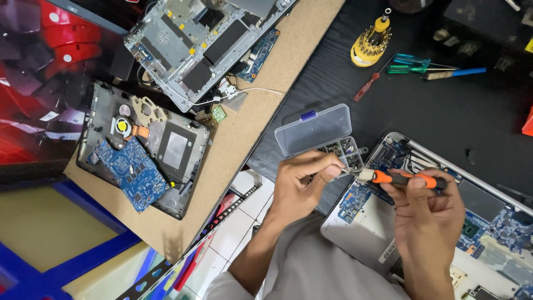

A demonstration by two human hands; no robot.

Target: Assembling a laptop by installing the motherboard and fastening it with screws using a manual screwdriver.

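Right, so the landmark here is the small clear parts box (pixel 333 141), lid flipped open, sitting on the black mat (pixel 422 111). The left hand (pixel 302 186) is just below the box, thumb and forefinger pinched shut at the tip of the driver; whatever's pinched is too tiny to make out, prob. a screw, can't say. The right hand (pixel 425 219) sits below-right of the box, fingers curled tight around an orange-handled screwdriver (pixel 402 179) held roughly level, its tip pointing back toward the box and the left fingertips. The far end of the handle is hidden under the right fingers.

Right of the box and under both hands lies an opened silver laptop (pixel 366 228), blue board showing, cut off by the frame edge at bottom and right, so most of its inside isn't visible. Box compartments hold small dark bits, too small to tell apart.

Up and right of the box: a yellow bit-holder driver set (pixel 371 44) standing upright, a red mini screwdriver (pixel 366 87) beside it, plus teal and blue tools (pixel 430 68) lying flat. Dark lumps in the top right corner are too dim to identify.

Left of the box, on a brown board (pixel 244 122): a dismantled laptop chassis (pixel 194 47), partly cropped at top, and lower down a second opened base w/ fan and loose blue circuit board (pixel 133 172).
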